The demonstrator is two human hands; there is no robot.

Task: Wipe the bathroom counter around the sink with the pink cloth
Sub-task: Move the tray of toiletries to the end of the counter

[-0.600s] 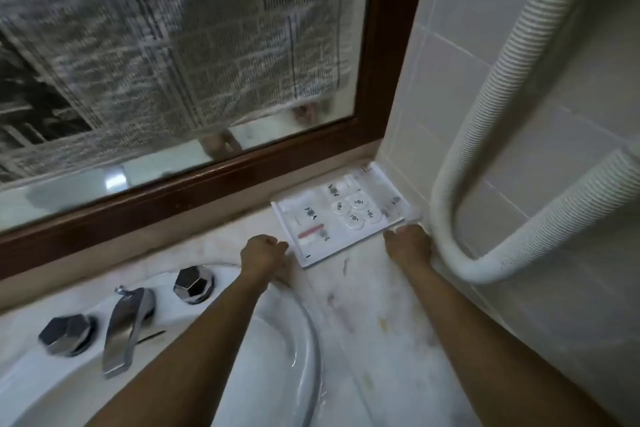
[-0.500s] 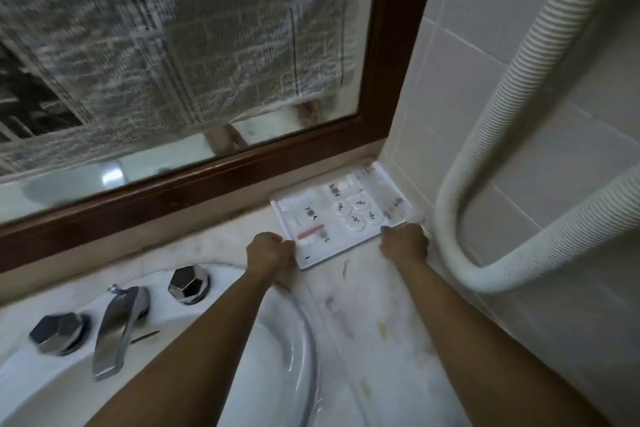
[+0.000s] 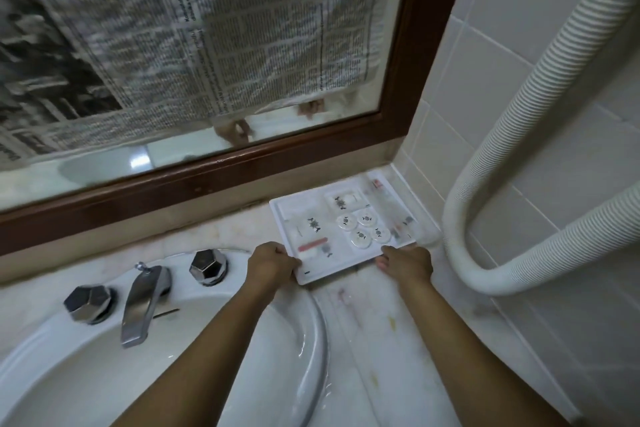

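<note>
**Tray in both hands, no cloth in sight**

While both hands clamp the near edge of the tray (image 3: pixel 349 229), left hand (image 3: pixel 272 262) at its left corner, right hand (image 3: pixel 407 263) further right, the pink cloth is nowhere visible. Tray looks light, stiff, its loose items likely to slide. Counter (image 3: pixel 363 315) stained.

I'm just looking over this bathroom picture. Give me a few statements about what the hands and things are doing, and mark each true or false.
1. Both hands grip the near edge of the white tray. True: the left hand is at its near left corner, the right hand at its near right.
2. A pink cloth is in the right hand. False: no cloth shows anywhere.
3. The tray sits in the counter's back corner, by the tiled wall. True.
4. Water runs from the faucet. False: no stream shows.
5. Newspaper covers most of the mirror. True.
</note>
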